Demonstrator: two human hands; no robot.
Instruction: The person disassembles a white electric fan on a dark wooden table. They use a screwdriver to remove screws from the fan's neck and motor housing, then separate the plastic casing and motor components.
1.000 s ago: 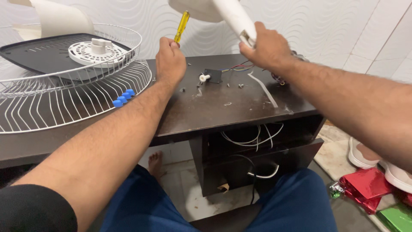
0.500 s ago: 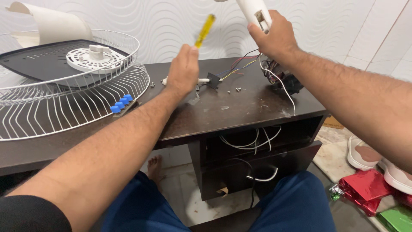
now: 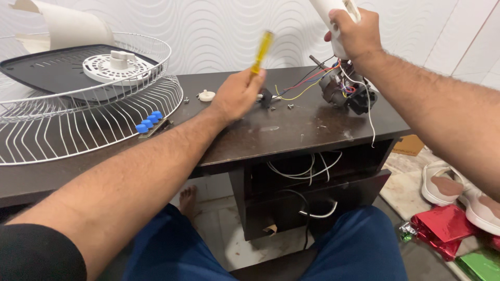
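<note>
While the right hand (image 3: 354,35) clamps the white fan housing (image 3: 333,15) aloft so its motor (image 3: 344,92) hangs over the bench (image 3: 291,130), the left hand (image 3: 237,96) grips a yellow-handled screwdriver (image 3: 261,51) upright.

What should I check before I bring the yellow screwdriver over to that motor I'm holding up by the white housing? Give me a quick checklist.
1. Left hand grips the yellow screwdriver: ok, fist closed on it, handle end up.
2. Right hand holds the white housing: ok, fingers wrapped around it.
3. Motor supported: cannot tell whether it rests on the dark table or hangs.
4. Coloured wires slack: not ok, they run tight to the small black part.
5. Loose screws accounted for: cannot tell, several lie scattered.
6. Wire fan guard clear of the work: ok, off to the left.
</note>
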